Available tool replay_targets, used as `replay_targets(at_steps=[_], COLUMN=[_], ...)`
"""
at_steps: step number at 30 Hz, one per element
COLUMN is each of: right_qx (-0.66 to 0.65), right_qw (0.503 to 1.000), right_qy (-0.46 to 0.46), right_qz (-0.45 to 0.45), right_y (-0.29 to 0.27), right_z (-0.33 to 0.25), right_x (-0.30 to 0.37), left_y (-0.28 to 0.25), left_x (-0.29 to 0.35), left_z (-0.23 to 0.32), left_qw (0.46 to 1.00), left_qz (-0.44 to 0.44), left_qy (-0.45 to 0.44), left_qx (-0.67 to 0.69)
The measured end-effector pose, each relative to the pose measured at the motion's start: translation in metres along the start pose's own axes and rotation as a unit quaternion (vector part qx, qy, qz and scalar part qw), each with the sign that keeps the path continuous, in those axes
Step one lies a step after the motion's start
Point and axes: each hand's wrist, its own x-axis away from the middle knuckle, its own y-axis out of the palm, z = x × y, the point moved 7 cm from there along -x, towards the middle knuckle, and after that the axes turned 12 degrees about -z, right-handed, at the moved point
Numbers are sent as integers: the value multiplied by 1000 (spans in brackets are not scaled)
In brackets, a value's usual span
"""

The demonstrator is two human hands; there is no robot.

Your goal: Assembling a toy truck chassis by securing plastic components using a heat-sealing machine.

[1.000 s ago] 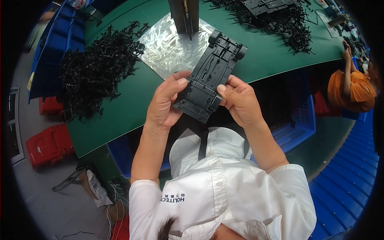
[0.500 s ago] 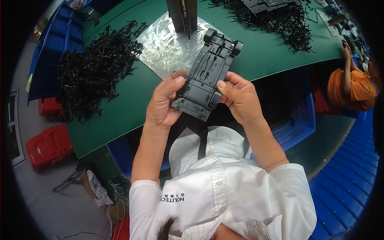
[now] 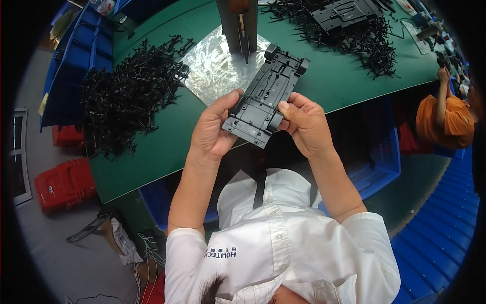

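Note:
Between my two hands is a black plastic toy car chassis (image 3: 266, 93) with wheels on its sides, held tilted over the table's near edge. My left hand (image 3: 215, 124) grips its left side near the lower end, thumb on top. On the opposite side, my right hand (image 3: 306, 121) pinches the edge beside a lower wheel, with the thumb on the upper face. The chassis's far end reaches over the shiny metal plate (image 3: 207, 66), next to the upright metal post of a machine (image 3: 238, 30) with a thin pointed tip.
A heap of black plastic parts (image 3: 131, 96) lies left on the green table (image 3: 167, 162). Another heap (image 3: 369, 50) with a flat black chassis (image 3: 347, 15) on it lies far right. Red stools (image 3: 66, 185) stand left; a person in orange (image 3: 443, 121) sits at right.
The whole view has shifted slightly, so the table and plate sit a little lower. The chassis has turned slightly in my hands, which keep their hold.

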Motion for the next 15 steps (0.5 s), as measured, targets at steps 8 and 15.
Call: replay_targets(at_steps=[8, 15], right_qx=[13, 12], right_qw=[999, 999], right_qy=[2, 1], right_qz=[31, 47], right_y=[1, -4], right_z=[-7, -10], right_x=[-16, -28], left_y=[-5, 1], left_x=[-21, -37], left_z=[14, 22], left_qw=[1000, 999], left_qz=[9, -6], left_qy=[-4, -33], left_qx=[-5, 38])
